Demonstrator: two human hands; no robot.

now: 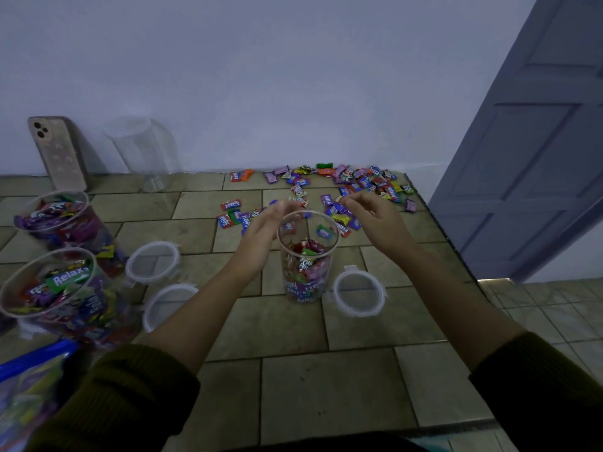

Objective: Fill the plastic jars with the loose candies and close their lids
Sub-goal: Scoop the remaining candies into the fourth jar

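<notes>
A clear plastic jar (306,275) stands open in the middle of the tiled counter, about half full of wrapped candies. My left hand (261,236) hovers by the left side of its rim with relaxed fingers. My right hand (375,220) hangs to the right of the rim, fingers loosely curved and empty as far as the blur shows. A pink and green candy (323,230) shows inside the jar's mouth. Loose candies (359,185) lie scattered behind the jar toward the wall. A lid (358,293) lies flat just right of the jar.
Two full, open jars (52,220) (49,285) stand at the left, with two more lids (152,261) (168,305) beside them. An empty jar (143,148) and a phone (58,151) lean at the wall. A blue candy bag (29,386) lies bottom left. The counter ends at the right.
</notes>
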